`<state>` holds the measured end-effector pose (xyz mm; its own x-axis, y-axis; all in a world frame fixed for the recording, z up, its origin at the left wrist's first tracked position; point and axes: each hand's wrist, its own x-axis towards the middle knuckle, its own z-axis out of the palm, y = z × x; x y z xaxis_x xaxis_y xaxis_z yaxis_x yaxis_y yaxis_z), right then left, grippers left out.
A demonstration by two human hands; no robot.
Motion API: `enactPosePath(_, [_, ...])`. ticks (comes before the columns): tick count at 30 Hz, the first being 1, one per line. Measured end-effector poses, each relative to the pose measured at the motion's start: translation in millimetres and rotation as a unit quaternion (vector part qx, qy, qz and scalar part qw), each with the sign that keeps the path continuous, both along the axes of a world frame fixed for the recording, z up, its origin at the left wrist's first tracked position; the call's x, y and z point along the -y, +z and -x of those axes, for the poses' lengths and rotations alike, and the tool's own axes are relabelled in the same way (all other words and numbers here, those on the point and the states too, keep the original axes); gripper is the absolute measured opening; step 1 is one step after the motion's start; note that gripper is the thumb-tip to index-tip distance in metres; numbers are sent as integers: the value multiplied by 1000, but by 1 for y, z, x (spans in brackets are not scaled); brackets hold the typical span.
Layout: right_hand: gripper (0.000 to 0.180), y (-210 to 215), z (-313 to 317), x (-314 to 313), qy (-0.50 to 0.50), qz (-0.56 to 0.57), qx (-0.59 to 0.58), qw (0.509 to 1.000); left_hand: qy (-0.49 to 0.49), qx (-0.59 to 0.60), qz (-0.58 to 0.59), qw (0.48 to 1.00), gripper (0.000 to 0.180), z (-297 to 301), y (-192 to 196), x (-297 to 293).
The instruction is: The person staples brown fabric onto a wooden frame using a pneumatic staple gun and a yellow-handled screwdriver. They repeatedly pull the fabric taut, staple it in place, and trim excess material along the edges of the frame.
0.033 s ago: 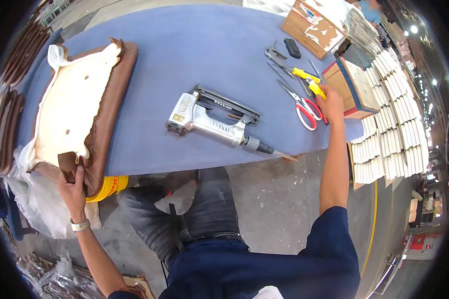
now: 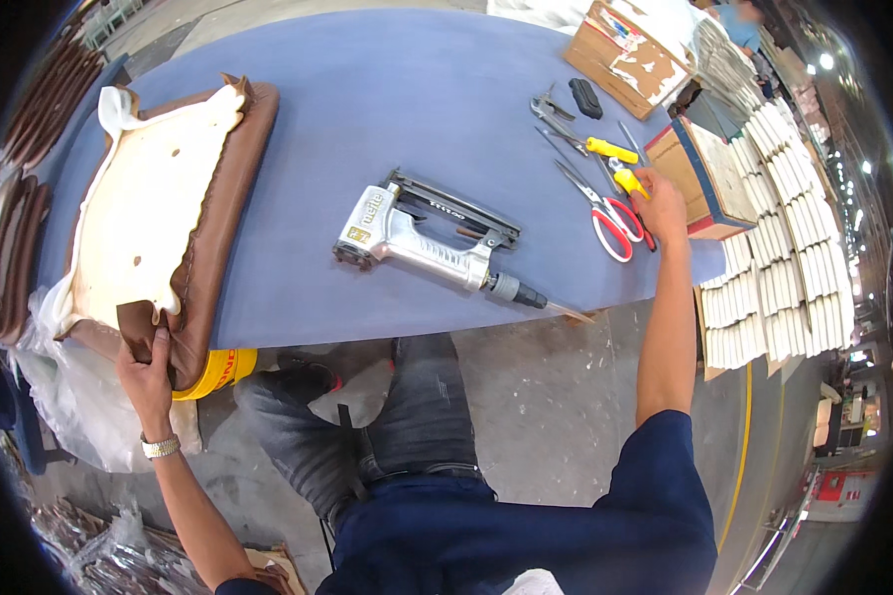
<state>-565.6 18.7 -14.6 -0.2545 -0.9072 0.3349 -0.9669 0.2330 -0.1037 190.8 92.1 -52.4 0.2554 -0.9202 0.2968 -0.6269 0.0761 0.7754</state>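
An upholstered pad (image 2: 243,198) in brown leather-like cover lies underside up at the table's left, its pale board (image 2: 154,213) ringed by white padding. At its near edge my left hand (image 2: 149,377) pinches a brown flap of the cover (image 2: 137,322) between thumb and fingers. Far to the right, my right hand (image 2: 662,208) is closed on the yellow handle (image 2: 627,182) of a tool whose tip I cannot make out. Beside that hand lie scissors (image 2: 613,230) with red and white handles. A second yellow-handled tool (image 2: 611,150) lies just beyond.
A silver staple gun (image 2: 417,253) with an air hose rests mid-table. Pliers (image 2: 556,114), a small black object (image 2: 583,97) and two worn boxes (image 2: 630,59) occupy the right side. Stacked white pieces (image 2: 779,248) stand off the right edge; a yellow bucket (image 2: 223,372) sits under the pad.
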Motion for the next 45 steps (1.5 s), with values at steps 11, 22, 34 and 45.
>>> enactPosePath(11, [45, 0, 26, 93, 76, -19, -69, 995, 28, 44, 42, 998, 35, 15, -5, 3])
enactPosePath(22, [45, 37, 31, 118, 188, 117, -71, 973, 30, 2, -12, 999, 35, 45, 37, 5])
enactPosePath(34, [52, 62, -418, -76, 545, -199, 79, 811, -34, 171, 28, 984, 33, 18, 16, 17])
enactPosePath(45, [41, 94, -474, -100, 570, -12, -227, 789, -3, 61, 102, 993, 28, 22, 3, 10])
